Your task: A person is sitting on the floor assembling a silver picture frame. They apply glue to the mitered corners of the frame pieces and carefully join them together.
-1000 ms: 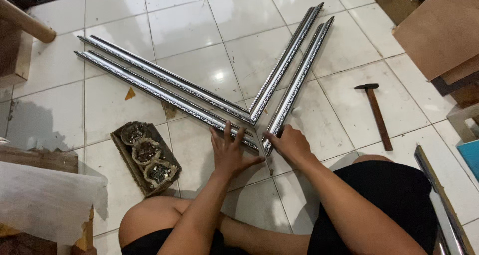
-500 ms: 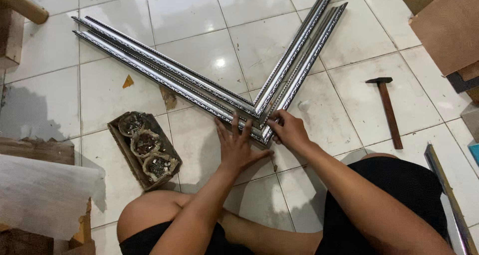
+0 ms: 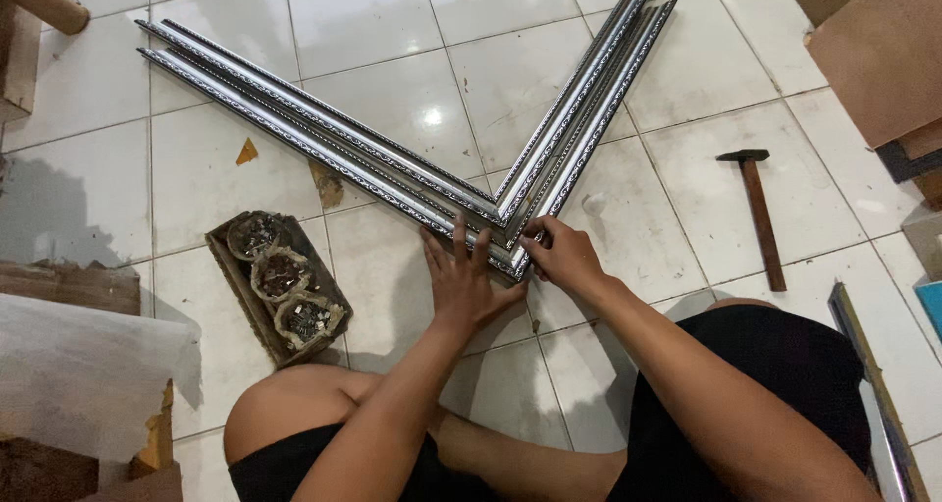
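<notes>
Two long silver ornate frame mouldings lie on the white tiled floor and meet in a V corner just in front of me. The left moulding [image 3: 304, 129] runs up to the far left, the right moulding [image 3: 589, 100] up to the far right. My left hand [image 3: 463, 281] lies flat with fingers spread on the near end of the left moulding. My right hand [image 3: 561, 252] presses its fingertips on the corner joint [image 3: 510, 237] from the right. Neither hand holds anything.
A hammer [image 3: 758, 212] with a wooden handle lies on the floor to the right. A wooden block [image 3: 280, 286] carrying three small tubs of nails sits to the left. Brown boards [image 3: 883, 60] stand at the far right, timber [image 3: 39, 1] at the far left.
The view has shifted closer to the corner. My left hand has slid up onto the end of the left moulding, and my right hand has stayed at the joint.
</notes>
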